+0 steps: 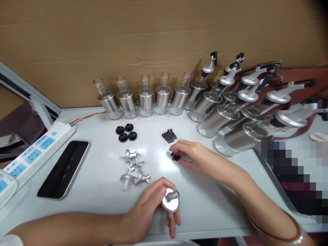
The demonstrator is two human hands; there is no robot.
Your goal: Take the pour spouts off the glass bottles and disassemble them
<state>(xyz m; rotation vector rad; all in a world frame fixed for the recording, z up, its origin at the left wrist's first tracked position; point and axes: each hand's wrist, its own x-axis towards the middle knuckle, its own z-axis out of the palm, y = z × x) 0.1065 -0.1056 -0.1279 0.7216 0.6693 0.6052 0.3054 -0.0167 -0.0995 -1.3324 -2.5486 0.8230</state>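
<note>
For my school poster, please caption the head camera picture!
The left hand holds a silvery spout top, the right hand is at small black parts, and bottles stand behind.

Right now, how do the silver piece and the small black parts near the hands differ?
The silver piece is held in the left hand; the small black parts sit by the right hand. The silver piece is one larger item; the small black parts are several tiny ones.

From the lower left, the left forearm [79, 227] lies nearly level; the left hand [151, 201], at bottom centre, grips with its thumb, lower fingers loosely extended. The right forearm [252, 193] slants up from the lower right; the right hand [198, 157], near centre, points leftward, fingers bent.
</note>
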